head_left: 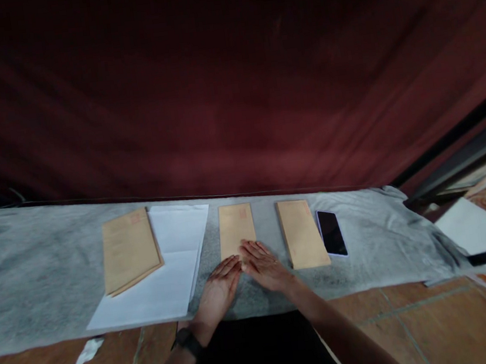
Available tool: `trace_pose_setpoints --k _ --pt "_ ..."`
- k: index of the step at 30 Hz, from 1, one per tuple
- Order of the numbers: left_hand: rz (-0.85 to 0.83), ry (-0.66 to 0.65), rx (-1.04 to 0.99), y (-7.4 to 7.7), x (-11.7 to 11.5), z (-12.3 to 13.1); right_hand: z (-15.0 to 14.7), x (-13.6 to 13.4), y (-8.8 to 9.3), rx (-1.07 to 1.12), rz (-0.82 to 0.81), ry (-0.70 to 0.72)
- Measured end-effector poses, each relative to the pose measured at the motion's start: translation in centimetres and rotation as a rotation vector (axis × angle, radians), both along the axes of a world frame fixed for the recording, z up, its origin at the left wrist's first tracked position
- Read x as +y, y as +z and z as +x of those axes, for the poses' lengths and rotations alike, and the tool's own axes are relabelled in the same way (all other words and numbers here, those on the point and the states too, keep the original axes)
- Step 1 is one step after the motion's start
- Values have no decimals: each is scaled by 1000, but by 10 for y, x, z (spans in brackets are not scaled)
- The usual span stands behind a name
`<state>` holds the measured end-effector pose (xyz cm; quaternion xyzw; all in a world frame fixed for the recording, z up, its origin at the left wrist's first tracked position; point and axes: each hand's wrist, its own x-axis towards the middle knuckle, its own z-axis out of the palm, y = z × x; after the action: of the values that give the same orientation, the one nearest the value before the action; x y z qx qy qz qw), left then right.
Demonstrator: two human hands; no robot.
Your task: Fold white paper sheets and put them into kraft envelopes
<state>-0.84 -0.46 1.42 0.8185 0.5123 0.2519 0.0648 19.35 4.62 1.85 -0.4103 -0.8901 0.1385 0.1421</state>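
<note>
A brown paper envelope (234, 224) lies upright in front of me on the grey cloth, its near end under my hands. My left hand (222, 282) rests flat on that end, fingers stretched out. Beside it, my right hand (264, 265) also lies flat with its fingers extended, the fingertips of both hands meeting. To the right is a stack of brown envelopes (303, 233). On the left, more brown envelopes (130, 252) lie slightly fanned over white paper sheets (178, 231).
A phone (331, 233) lies just right of the envelope stack. The grey cloth (50, 270) covers a long, narrow surface before a dark red curtain (218, 120). A crumpled white scrap (89, 351) is on the tiled floor (419, 314). Dark bars (457, 161) stand at the right.
</note>
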Motion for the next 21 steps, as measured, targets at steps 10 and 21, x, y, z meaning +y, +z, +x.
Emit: trace_pose_setpoints --k 10,21 --pt "-10 15 -11 -1 -4 -1 5 -37 -7 161 37 -83" --pt "-66 102 -63 11 -5 6 -2 -28 -2 209 -2 -211"
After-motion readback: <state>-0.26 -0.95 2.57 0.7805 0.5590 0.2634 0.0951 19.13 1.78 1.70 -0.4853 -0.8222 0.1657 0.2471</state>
